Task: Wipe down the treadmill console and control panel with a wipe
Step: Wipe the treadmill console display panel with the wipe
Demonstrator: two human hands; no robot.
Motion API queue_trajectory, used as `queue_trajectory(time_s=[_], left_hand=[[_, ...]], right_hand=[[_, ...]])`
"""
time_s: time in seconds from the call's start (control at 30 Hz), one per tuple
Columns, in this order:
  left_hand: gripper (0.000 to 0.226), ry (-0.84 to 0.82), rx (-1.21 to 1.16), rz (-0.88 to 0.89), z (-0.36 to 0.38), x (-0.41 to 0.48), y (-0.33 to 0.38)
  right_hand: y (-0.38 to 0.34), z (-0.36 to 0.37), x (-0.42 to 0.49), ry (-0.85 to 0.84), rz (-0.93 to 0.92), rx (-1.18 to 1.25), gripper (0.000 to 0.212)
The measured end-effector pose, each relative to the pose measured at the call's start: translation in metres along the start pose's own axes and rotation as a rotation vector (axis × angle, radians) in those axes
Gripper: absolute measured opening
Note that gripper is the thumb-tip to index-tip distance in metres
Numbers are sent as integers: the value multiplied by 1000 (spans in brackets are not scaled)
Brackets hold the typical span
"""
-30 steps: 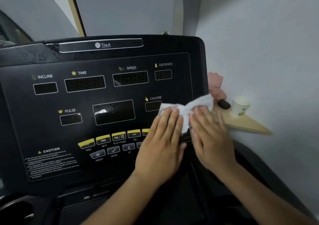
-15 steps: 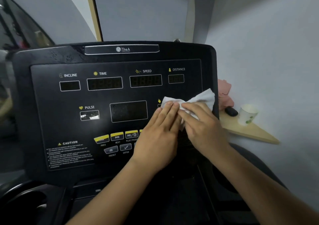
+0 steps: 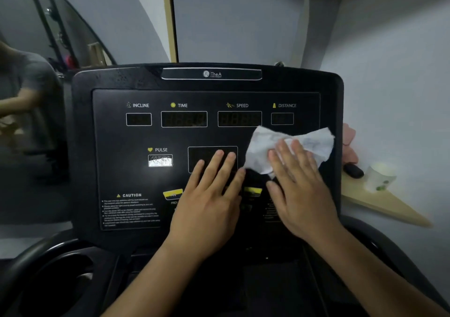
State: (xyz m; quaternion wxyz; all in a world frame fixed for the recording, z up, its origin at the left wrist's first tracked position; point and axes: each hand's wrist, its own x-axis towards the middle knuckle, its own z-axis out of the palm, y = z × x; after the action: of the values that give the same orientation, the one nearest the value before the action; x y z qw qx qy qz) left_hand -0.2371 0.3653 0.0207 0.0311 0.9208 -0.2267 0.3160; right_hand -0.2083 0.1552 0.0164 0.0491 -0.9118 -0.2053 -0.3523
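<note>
While mid-pass on the right side of the control panel [image 3: 117,144], pressing the wipe [image 3: 289,144] flat with the right hand [image 3: 299,190]: fingers straight and spread, palm down, no pinch or curl round it. Wipe location: crumpled white sheet on the panel face, just below the SPEED window [image 3: 239,119] and DISTANCE window [image 3: 282,118], right edge near the console [image 3: 337,102] rim. Bracing with the left hand [image 3: 209,202] just beside it, also flat and relaxed, holding nothing. Fingertips over the lower part of the centre display [image 3: 207,152], palm covering part of the yellow button row [image 3: 172,193].

Judged step: wiping the panel face, right-hand portion. Looks like plenty left to do: top bezel, left-hand windows, PULSE window [image 3: 160,160], CAUTION label [image 3: 131,209], buttons.

Next move, as judged: sweep left along the display row or down over the buttons. Needs even, flat pressure to stop the sheet bunching, and the left hand lifted out of the path first. Go light over the buttons. Mind the right rim, with a paper cup [image 3: 381,175] on the wooden shelf [image 3: 379,204] close by.
</note>
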Motion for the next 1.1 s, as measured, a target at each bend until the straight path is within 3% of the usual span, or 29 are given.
queue_trajectory(time_s=[0.1, 0.27, 0.37, 0.43, 0.57, 0.73, 0.9, 1.03, 1.1], left_hand=[[49, -15, 3, 6, -1, -1, -4], [44, -3, -27, 15, -1, 0, -4], [49, 6, 10, 15, -4, -3, -7], [49, 21, 27, -67, -9, -8, -11], [49, 6, 70, -146, -12, -11, -17], [49, -13, 65, -126, -13, -13, -22], [30, 11, 2, -97, -11, -17, -26], [49, 15, -61, -87, -9, -24, -37], [52, 22, -112, -107, -11, -23, -37]], right_hand=[[-6, -5, -3, 28, 151, 80, 55], [-21, 3, -8, -37, -60, 25, 53], [2, -11, 10, 12, 136, 36, 53], [-11, -7, -11, 7, 173, 75, 53], [-42, 6, -27, -90, -27, 102, 54], [-14, -7, 23, 5, 192, 59, 58], [-57, 11, -16, -157, -175, 87, 56], [-19, -10, 49, -112, 111, -22, 62], [-25, -10, 46, -115, 97, -86, 66]])
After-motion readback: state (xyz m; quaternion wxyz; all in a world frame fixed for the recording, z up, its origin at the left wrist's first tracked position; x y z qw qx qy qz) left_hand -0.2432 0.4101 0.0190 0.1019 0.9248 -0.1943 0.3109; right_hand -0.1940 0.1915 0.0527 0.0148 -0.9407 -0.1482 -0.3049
